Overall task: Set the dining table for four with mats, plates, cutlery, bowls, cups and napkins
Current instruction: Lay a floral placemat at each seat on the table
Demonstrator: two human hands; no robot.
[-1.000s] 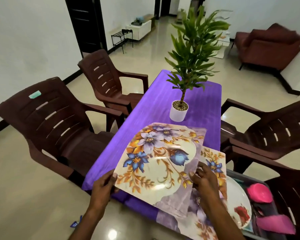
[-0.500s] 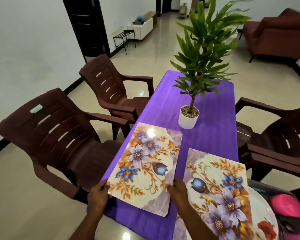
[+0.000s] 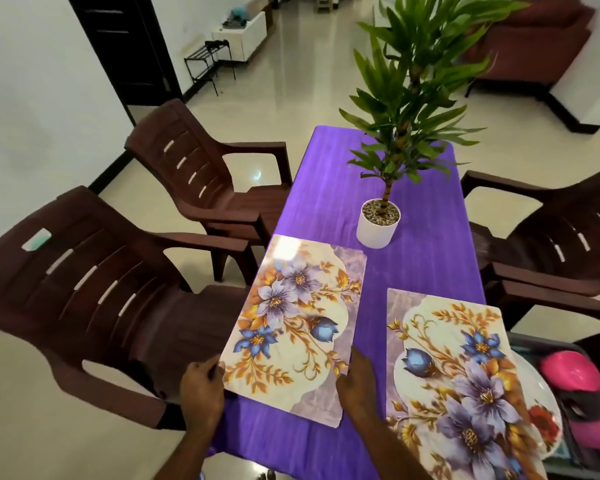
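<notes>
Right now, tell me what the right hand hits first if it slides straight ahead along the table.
Probably nothing soon: the right hand points up the bare purple strip between the left mat and right mat; farther on stands the white plant pot.

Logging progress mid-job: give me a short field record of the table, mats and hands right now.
table: purple cloth
left mat: flat, near left side
right mat: near right side, overlapping a plate
left hand: holds left mat's near-left corner
right hand: at left mat's near-right edge
potted plant: centre, beyond mats
far places: no mats yet
</notes>
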